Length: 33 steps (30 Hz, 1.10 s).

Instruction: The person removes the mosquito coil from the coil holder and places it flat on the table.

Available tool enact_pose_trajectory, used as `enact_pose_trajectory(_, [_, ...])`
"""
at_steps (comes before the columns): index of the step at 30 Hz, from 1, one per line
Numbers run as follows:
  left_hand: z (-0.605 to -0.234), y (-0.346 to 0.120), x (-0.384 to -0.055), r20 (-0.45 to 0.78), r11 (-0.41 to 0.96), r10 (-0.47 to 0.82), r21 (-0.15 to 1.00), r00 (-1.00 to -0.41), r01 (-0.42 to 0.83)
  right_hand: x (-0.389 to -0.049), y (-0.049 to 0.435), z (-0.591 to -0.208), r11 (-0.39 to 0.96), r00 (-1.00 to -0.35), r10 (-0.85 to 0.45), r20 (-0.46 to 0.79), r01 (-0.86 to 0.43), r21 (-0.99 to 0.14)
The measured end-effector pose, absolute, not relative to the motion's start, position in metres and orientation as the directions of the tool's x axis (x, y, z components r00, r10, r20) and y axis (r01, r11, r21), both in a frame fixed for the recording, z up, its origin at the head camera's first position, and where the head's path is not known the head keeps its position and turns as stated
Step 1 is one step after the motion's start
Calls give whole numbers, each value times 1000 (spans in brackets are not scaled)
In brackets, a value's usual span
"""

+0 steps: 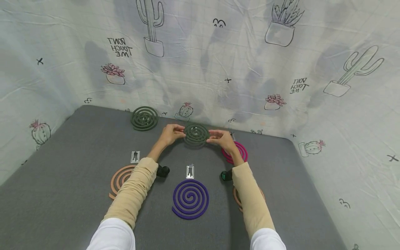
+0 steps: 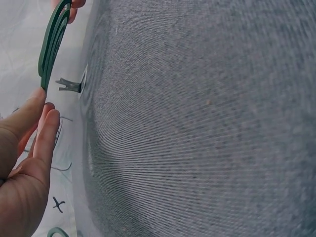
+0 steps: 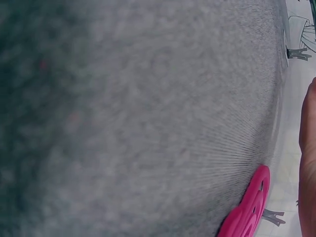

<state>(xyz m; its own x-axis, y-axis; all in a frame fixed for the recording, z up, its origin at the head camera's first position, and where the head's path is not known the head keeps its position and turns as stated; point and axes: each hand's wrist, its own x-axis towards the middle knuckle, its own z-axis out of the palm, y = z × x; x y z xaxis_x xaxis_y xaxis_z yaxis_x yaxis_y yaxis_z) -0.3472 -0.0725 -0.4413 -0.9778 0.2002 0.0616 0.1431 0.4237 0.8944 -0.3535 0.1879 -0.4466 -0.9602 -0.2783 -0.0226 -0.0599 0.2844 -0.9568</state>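
A dark green mosquito coil (image 1: 200,140) is held flat above the grey surface by both hands. At its left edge my left hand (image 1: 170,134) pinches it between thumb and fingers. My right hand (image 1: 222,138) grips the opposite edge. In the left wrist view the coil (image 2: 48,54) appears edge-on, apart from a small metal stand (image 2: 71,86) that rises from the surface. The right wrist view catches only part of the right hand (image 3: 308,158), with a pink coil (image 3: 243,217) below it.
Another green coil (image 1: 132,119) lies at the back left. A purple coil (image 1: 207,199) is in front, with a metal stand (image 1: 187,172) behind it. Peach coils (image 1: 113,182) lie partly under both forearms. A second stand (image 1: 132,157) is at left. Patterned cloth (image 1: 200,62) hangs behind.
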Motion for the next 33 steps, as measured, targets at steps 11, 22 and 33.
enact_pose_trajectory(11, [-439,-72,-341,27,442,226,888,-974,128,-348,191,-449,287,-959,-279,-44,-40,-957])
enact_pose_trajectory(22, [-440,-75,-337,5,452,253,884,-968,122,-345,193,-451,246,-949,-311,-43,-36,-969])
enact_pose_trajectory(33, [-443,-78,-332,-10,449,266,886,-964,115,-342,192,-452,218,-947,-319,-44,-29,-975])
